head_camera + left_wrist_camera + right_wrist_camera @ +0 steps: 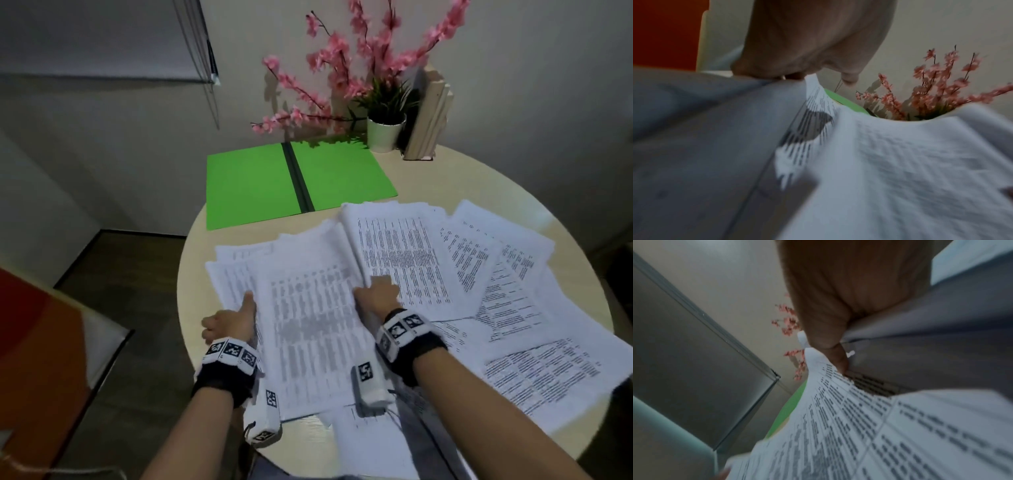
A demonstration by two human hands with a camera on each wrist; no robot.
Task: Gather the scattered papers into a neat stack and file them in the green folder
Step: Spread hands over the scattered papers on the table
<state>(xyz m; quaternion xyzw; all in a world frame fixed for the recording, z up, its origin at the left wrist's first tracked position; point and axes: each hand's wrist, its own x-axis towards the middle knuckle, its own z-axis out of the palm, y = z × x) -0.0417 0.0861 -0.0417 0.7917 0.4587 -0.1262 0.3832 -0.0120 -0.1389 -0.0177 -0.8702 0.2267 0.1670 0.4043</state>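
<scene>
A bundle of printed papers (308, 325) lies raised in the middle of the round table (445, 178). My left hand (233, 317) grips its left edge with the thumb on top. My right hand (376, 293) grips its right edge. More printed sheets (513, 308) are spread loosely to the right, and one sheet (370, 442) lies by the near edge. The green folder (253, 185) lies open and flat at the far left. The left wrist view shows the left hand (807, 40) on the blurred papers (900, 162). The right wrist view shows the right hand (849, 288) pinching the papers (859, 426).
A white pot (385, 132) with pink blossom branches stands behind the folder at the back. Beige upright books (428, 116) lean beside it against the wall. An orange chair (34, 325) stands left of the table. The folder's left corner overhangs the table rim.
</scene>
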